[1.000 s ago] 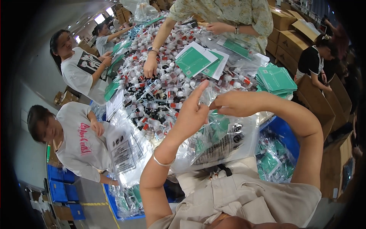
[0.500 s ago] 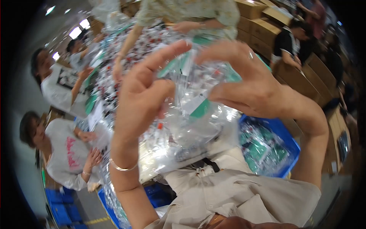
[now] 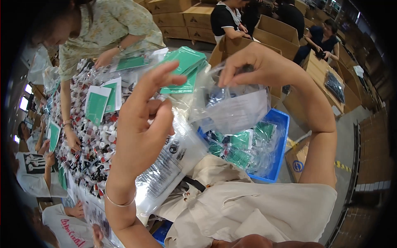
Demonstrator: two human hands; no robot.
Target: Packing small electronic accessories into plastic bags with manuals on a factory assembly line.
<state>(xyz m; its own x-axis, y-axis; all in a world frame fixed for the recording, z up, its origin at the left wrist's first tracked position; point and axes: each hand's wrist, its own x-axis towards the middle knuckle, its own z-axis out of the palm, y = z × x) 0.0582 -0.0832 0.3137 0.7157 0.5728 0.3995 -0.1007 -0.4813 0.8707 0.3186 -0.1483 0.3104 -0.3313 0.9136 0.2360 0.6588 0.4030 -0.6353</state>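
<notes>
My right hand (image 3: 258, 66) is raised in front of my face, pinching the top edge of a clear plastic bag (image 3: 231, 109) with a white printed panel. My left hand (image 3: 142, 130) is lifted beside it, fingers spread upward, with its palm and thumb pressed on a second clear printed bag (image 3: 167, 167) that trails down toward my lap. A thin bangle (image 3: 118, 202) sits on my left wrist. Below the hands, a table (image 3: 89, 144) is heaped with small red-and-white bottles in clear wrap.
A blue bin (image 3: 275, 161) of packed green-card bags stands at my right. Stacked green cards (image 3: 186, 62) lie on the table's far end. A person in a floral top (image 3: 107, 29) works opposite; others sit at left. Cardboard boxes (image 3: 194, 18) fill the back.
The view has swung to the right and up. My hands have drawn apart, the right lifting one bag higher while the left stays on the other bag.
</notes>
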